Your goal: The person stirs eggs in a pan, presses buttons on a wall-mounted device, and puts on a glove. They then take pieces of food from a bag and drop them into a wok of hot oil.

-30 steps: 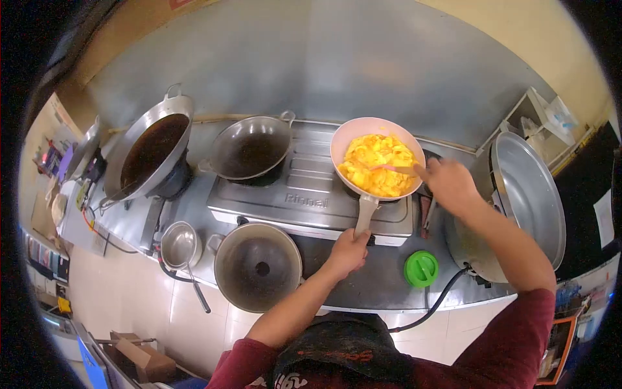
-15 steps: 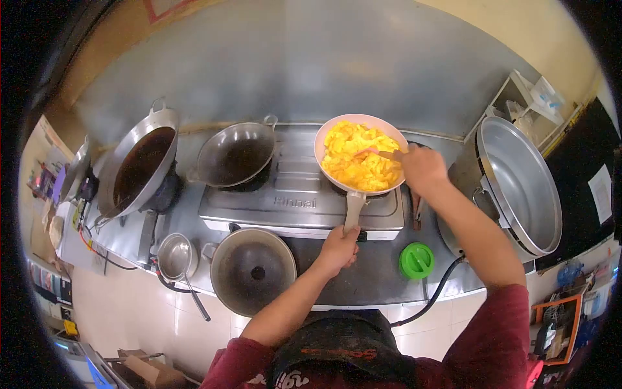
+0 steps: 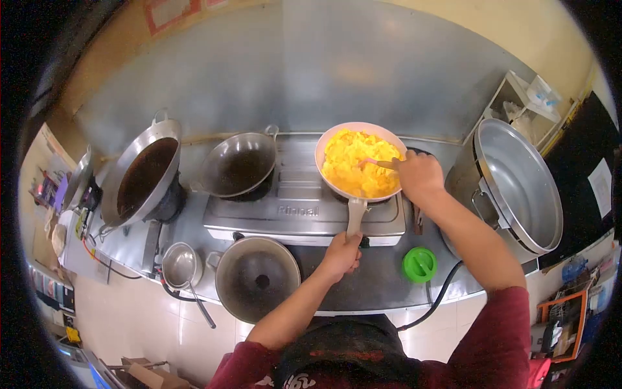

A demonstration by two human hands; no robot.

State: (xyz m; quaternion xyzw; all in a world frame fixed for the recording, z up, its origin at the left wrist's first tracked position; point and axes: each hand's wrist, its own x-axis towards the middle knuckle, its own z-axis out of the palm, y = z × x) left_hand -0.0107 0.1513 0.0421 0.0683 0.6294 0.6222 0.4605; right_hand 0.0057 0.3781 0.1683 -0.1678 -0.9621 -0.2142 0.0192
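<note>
A pale pink frying pan (image 3: 324,139) full of yellow scrambled egg (image 3: 355,162) sits on the right burner of a steel gas stove (image 3: 304,211). My left hand (image 3: 341,254) grips the end of the pan's handle (image 3: 354,215) at the stove's front edge. My right hand (image 3: 420,175) is at the pan's right rim, closed on a spatula (image 3: 378,162) whose tip lies in the egg.
An empty dark wok (image 3: 238,164) sits on the left burner. A big wok of dark liquid (image 3: 141,175) stands further left. In front are a lidded pot (image 3: 257,277), a small ladle (image 3: 181,267) and a green lid (image 3: 420,264). A large open steel pot (image 3: 518,185) stands at right.
My right hand with the spatula has drawn slightly toward the pan's near right side, shifting the egg. My left hand stays on the handle. The view has shifted a little.
</note>
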